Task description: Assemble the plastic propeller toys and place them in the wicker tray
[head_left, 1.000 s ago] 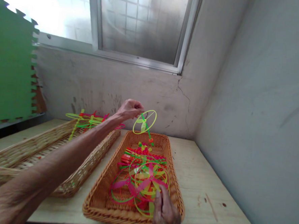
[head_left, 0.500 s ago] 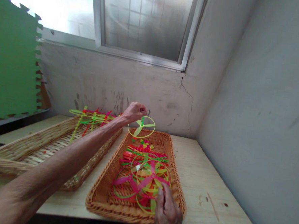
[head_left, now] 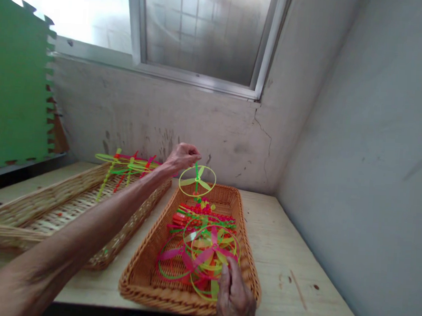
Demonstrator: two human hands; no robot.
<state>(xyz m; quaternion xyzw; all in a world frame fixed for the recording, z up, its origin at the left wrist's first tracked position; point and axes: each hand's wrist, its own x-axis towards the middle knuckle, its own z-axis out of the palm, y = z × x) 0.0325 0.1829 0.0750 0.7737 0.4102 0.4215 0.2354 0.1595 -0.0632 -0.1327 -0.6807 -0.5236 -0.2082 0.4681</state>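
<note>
My left hand [head_left: 184, 155] is raised over the far end of the brown wicker basket [head_left: 133, 267], its fingers pinching the top of a green stick [head_left: 197, 170]. On that stick sits a yellow ringed propeller [head_left: 205, 185] with three blades, and part of the stick shows below it. At the basket's near right corner, my right hand [head_left: 236, 298] is closed at the rim of a pink ringed propeller [head_left: 204, 256]. Yellow and green propellers overlap beneath the pink one. Behind them lie red and pink twisted sticks [head_left: 186, 217] and small coloured caps [head_left: 208, 206].
A paler wicker basket [head_left: 13, 231] stands on the left, with several assembled propeller toys [head_left: 105, 180] at its far end. Both baskets rest on a wooden table [head_left: 283, 258] against the walls. A green foam mat [head_left: 15, 84] stands at far left.
My left hand has shifted slightly left. The yellow propeller's blades have turned, and more of the green stick now shows above and below it. My right hand stays at the pink propeller.
</note>
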